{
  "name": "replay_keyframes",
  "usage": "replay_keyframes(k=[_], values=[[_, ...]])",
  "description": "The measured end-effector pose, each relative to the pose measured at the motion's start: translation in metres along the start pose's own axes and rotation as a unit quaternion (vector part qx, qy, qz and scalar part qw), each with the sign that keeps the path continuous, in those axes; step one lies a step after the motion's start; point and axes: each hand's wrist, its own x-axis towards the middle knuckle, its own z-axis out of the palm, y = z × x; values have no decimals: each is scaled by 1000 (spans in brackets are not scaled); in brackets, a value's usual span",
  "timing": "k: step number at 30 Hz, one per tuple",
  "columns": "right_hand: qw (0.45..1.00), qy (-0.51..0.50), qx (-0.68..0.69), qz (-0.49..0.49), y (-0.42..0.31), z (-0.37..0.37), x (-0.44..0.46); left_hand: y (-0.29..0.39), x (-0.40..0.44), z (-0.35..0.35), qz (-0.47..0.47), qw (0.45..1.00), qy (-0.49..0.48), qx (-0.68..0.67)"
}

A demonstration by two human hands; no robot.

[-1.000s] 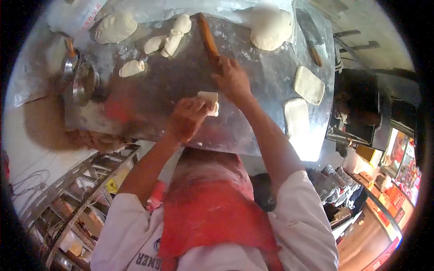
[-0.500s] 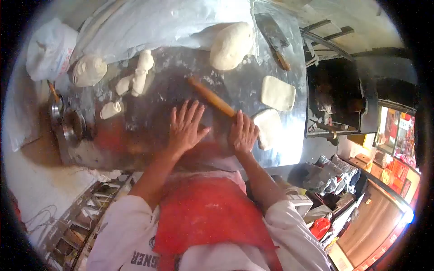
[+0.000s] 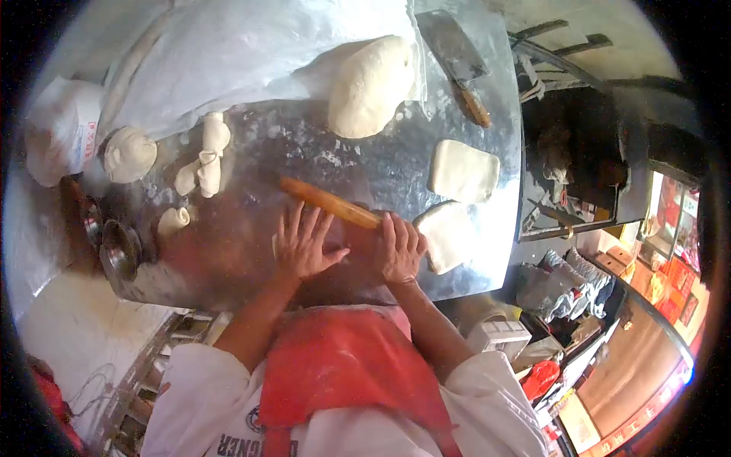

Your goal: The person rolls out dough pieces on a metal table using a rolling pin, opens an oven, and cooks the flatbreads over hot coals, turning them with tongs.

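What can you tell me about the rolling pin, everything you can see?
The rolling pin is a slender, orange-brown stick, apparently wood, tapering toward its left end. It lies slantwise over the metal tabletop; its nearer end meets the right hand, whose fingers hide the tip. The left hand is spread close by; whether it touches, I can't tell.

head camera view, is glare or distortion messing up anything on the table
In the head view, glare washes out the near right corner of the grey metal tabletop, beside the nearer flat white dough piece; in the head view, fisheye distortion bends straight edges and the corners go black; in the head view, the big pale dough lump has a shadow to its left.
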Motion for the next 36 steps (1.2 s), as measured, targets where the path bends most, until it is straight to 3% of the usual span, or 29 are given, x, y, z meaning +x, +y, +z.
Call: replay_keyframes(k=[8, 11, 13, 15, 17, 19, 20, 21, 23, 25, 27, 29, 30, 32, 36], values=[[1000, 25, -12, -15, -2, -8, 10, 5, 10, -21, -24, 999, -28, 12], [999, 10, -30, -22, -4, -23, 18, 0, 7, -25, -139, 975, -124, -120], [999, -28, -39, -1, -6, -28, 28, -2, 1, -24, -180, 971, -102, -120], [999, -1, -40, -17, -5, -26, 35, -6, -15, -8, -88, 996, 30, -10], [999, -37, -24, 11, -9, -30, 43, -5, -17, -4, -131, 991, 4, -34], [1000, -20, 9, -11, -20, -45, 46, -12, -19, -12, -124, 986, 17, -114], [999, -32, 25, -30, -26, -56, 42, -12, -27, -14, -176, 951, 80, -241], [997, -49, 40, -46, -31, -67, 33, -16, -35, -23, -176, 950, 77, -244], [994, -36, 30, -98, -46, -89, 16, -37, -53, -50, -204, 888, 216, -351], [979, -74, 55, -181, -63, -102, 4, -42, -64, -79, -213, 907, 193, -309], [971, -109, 65, -203, -73, -88, 11, -49, -66, -80, -225, 922, 167, -268], [964, -187, 34, -188, -75, -51, 45, -67, -54, -64, -119, 991, 37, 43], [961, -199, 34, -186, -75, -39, 54, -72, -51, -57, -125, 991, 28, 37], [977, -43, 0, -211, -77, -22, 73, -83, -44, -53, -59, 998, 9, 0], [975, -84, -11, -203, -61, -19, 5, -57, -106, -32, -57, 997, 39, -37]])
